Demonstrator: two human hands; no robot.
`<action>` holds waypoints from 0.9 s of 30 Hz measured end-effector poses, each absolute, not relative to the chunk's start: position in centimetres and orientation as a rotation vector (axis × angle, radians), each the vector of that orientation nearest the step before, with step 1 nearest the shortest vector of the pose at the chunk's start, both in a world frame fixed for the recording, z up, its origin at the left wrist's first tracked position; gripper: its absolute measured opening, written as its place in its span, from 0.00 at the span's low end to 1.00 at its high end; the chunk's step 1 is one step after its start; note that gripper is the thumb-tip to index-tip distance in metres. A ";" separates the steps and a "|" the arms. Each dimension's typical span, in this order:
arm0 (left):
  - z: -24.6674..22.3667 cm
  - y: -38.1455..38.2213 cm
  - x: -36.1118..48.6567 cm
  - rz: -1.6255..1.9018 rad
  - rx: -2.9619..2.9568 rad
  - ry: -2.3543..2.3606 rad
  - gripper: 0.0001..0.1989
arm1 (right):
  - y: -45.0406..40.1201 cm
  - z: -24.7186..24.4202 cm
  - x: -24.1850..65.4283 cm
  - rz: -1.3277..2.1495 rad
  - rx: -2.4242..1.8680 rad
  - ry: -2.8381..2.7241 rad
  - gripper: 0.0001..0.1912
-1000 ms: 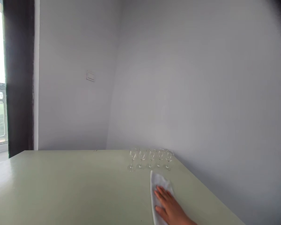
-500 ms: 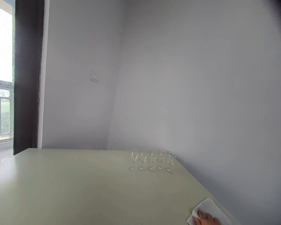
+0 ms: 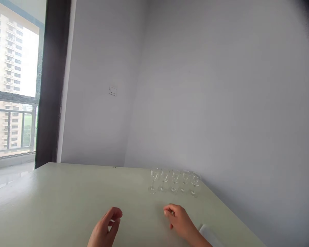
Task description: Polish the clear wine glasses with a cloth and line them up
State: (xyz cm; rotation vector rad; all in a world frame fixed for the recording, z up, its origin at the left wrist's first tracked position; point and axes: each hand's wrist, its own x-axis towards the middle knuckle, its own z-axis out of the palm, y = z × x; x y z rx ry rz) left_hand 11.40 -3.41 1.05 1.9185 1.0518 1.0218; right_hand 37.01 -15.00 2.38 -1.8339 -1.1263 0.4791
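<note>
My left hand [image 3: 104, 227] is over the near middle of the pale green table [image 3: 74, 199], its fingers loosely curved, with a gap between thumb and fingers and nothing held. To the right, my right hand [image 3: 178, 219] is also loosely bent and holds nothing visible; its thumb is near the index finger. Beside the right forearm lies a white cloth [image 3: 208, 235], partly hidden by it. Several clear stemmed glasses stand upright in a row towards the back right of the table, beyond my right hand; the leftmost glass [image 3: 153, 175] is nearest the middle.
Grey walls [image 3: 208, 103] rise behind and to the right of the table, with a switch [image 3: 113, 90] on the back wall. At the left are a dark frame [image 3: 51, 85] and a window area with a railing [image 3: 9, 127].
My right hand has let go of the white cloth and moved left over the table. My left hand has come into view. The view has shifted, showing more of the window side.
</note>
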 end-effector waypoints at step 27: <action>-4.1 3.0 12.3 1.008 1.739 1.045 0.24 | -1.2 -1.1 27.1 0.801 -1.569 -1.093 0.02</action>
